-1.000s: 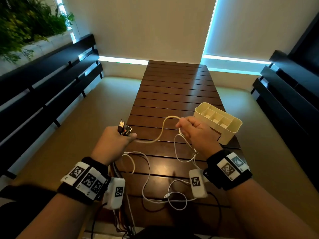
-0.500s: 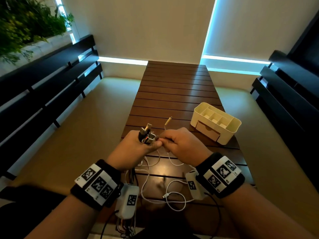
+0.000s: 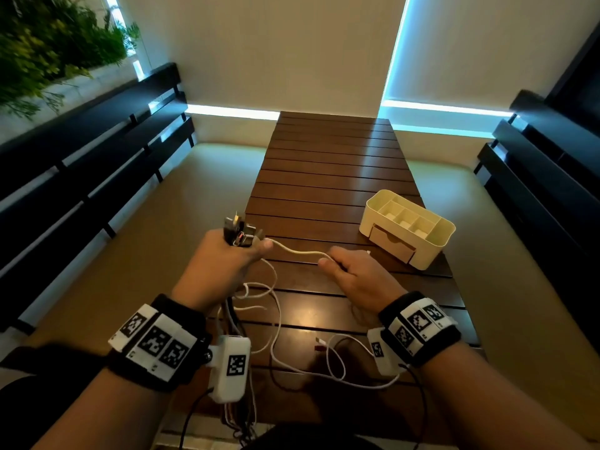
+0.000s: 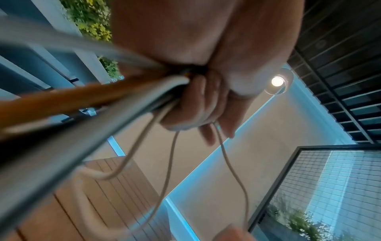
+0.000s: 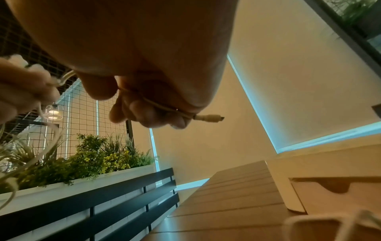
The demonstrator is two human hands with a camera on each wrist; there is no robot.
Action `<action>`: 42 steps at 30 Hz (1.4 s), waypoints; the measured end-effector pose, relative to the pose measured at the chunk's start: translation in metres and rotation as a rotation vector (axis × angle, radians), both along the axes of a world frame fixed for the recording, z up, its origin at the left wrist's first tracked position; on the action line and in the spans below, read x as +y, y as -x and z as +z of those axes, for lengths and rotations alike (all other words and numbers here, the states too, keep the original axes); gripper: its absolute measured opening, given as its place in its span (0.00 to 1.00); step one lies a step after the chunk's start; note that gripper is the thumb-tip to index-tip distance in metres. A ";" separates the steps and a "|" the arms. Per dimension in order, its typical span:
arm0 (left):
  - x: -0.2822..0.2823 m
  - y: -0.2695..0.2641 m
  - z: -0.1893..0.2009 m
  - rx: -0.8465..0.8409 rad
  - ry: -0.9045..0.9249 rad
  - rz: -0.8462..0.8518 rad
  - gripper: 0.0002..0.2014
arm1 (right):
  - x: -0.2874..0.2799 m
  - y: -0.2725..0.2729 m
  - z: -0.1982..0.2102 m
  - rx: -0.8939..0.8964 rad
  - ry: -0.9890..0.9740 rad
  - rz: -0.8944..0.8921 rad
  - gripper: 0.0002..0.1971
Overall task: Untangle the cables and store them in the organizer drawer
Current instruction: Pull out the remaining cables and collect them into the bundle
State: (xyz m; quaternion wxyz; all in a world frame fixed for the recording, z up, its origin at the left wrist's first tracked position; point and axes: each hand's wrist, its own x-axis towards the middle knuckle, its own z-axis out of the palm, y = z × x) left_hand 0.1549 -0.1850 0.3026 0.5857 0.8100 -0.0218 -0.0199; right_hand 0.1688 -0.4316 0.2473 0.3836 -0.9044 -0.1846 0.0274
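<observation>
My left hand (image 3: 227,261) grips a bundle of cable plugs (image 3: 239,231) that stick up out of the fist, above the table's left edge. In the left wrist view several cables (image 4: 128,91) run through its curled fingers (image 4: 198,104). A cream cable (image 3: 298,251) runs from that fist to my right hand (image 3: 354,274), which grips it; its connector (image 5: 209,117) pokes out past the curled fingers (image 5: 144,112). More white cable (image 3: 276,323) hangs in loops onto the table. The cream organizer (image 3: 431,241) stands right of my right hand, its wooden drawer (image 3: 393,243) closed.
The brown slatted table (image 3: 328,164) stretches away ahead. Black slatted benches (image 3: 81,164) line both sides, with a planter of greenery (image 3: 48,43) at the upper left. Wrist-camera wires (image 3: 240,417) hang at the near edge.
My hands came together half a second ago and have since spread apart. The right hand has slid right along the cream cable toward its end, drawing it out between the hands.
</observation>
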 end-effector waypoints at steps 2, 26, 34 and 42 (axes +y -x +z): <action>-0.002 -0.002 -0.002 -0.014 -0.138 0.052 0.05 | 0.000 0.000 0.008 -0.008 0.019 0.012 0.13; -0.035 0.005 0.001 0.043 -0.136 -0.128 0.17 | 0.011 0.049 0.042 -0.172 -0.008 -0.261 0.21; -0.039 0.017 0.003 0.152 -0.082 -0.292 0.14 | 0.001 0.082 0.050 -0.032 0.225 -0.036 0.11; -0.017 0.014 -0.006 0.131 0.181 -0.079 0.13 | -0.008 0.118 0.023 0.846 -0.027 0.000 0.11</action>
